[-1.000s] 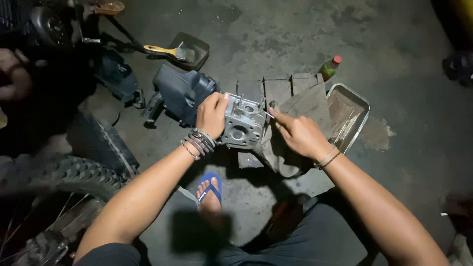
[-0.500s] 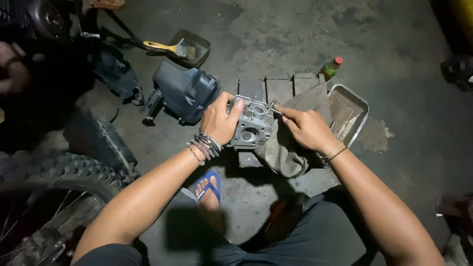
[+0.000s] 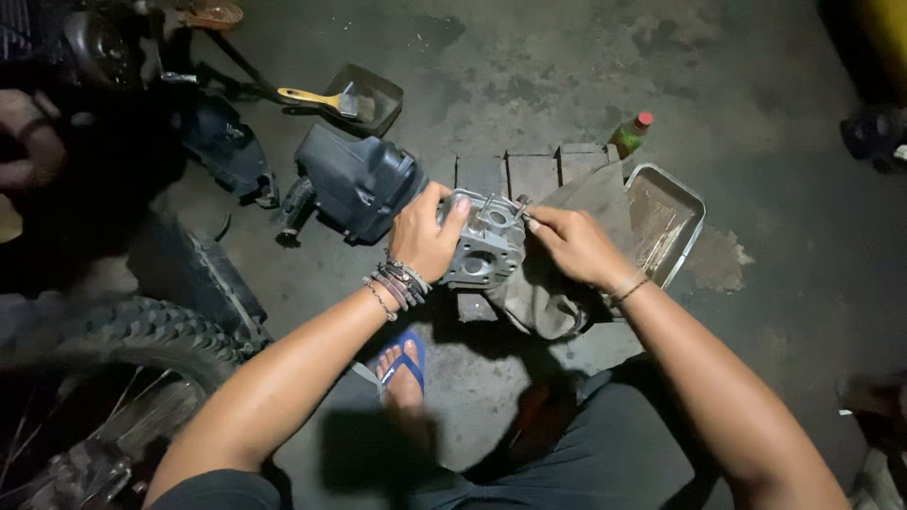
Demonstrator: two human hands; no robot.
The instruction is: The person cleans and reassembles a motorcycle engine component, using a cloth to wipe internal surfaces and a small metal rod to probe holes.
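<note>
A grey cast-metal engine part (image 3: pixel 484 244) with round ports is held over the concrete floor at the centre of the head view. My left hand (image 3: pixel 427 231), with several bracelets at the wrist, grips the part's left side. My right hand (image 3: pixel 572 247) pinches a small metal piece (image 3: pixel 521 202) at the part's upper right corner, its fingers closed on it. A grey rag (image 3: pixel 548 293) hangs under my right hand and over my knee.
A black plastic housing (image 3: pixel 354 184) lies left of the part. Behind are a dark tray with a yellow-handled brush (image 3: pixel 321 99), grey paving blocks (image 3: pixel 529 170), a steel tray (image 3: pixel 666 222) and a small green bottle (image 3: pixel 630 135). A motorcycle tyre (image 3: pixel 142 331) sits at lower left.
The engine part has been turned and tilted in my left hand. My right hand has shifted from its right edge to its upper right corner.
</note>
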